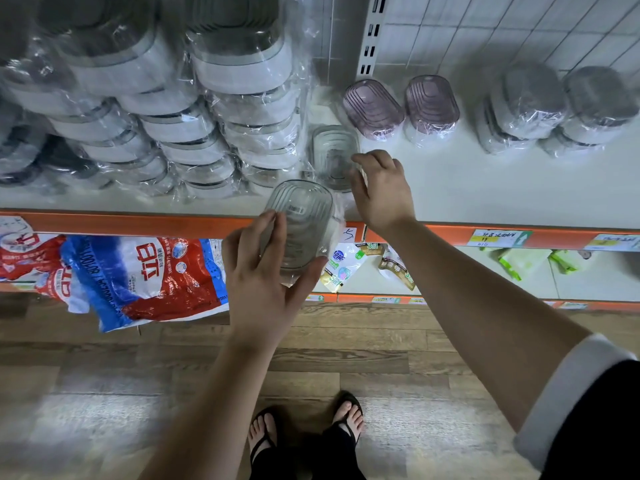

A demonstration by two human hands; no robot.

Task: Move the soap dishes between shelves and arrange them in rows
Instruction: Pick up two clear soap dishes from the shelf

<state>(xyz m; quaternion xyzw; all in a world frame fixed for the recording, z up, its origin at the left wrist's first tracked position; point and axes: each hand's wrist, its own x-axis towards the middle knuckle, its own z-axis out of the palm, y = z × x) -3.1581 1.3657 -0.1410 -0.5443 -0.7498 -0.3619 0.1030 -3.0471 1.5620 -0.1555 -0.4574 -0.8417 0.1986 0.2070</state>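
Soap dish (299,220), clear, is gripped between thumb and fingers of the left hand (263,271) over the shelf (485,188) front edge, long axis pointing inward; just beyond, a second dish (334,150) is met by bent fingers of the right hand (379,192), grip unclear.

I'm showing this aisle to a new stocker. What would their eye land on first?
The left hand holds a clear soap dish over the orange shelf edge. The right hand grips a second clear dish on the shelf. To their left tower wrapped stacks of grey-lidded dishes.
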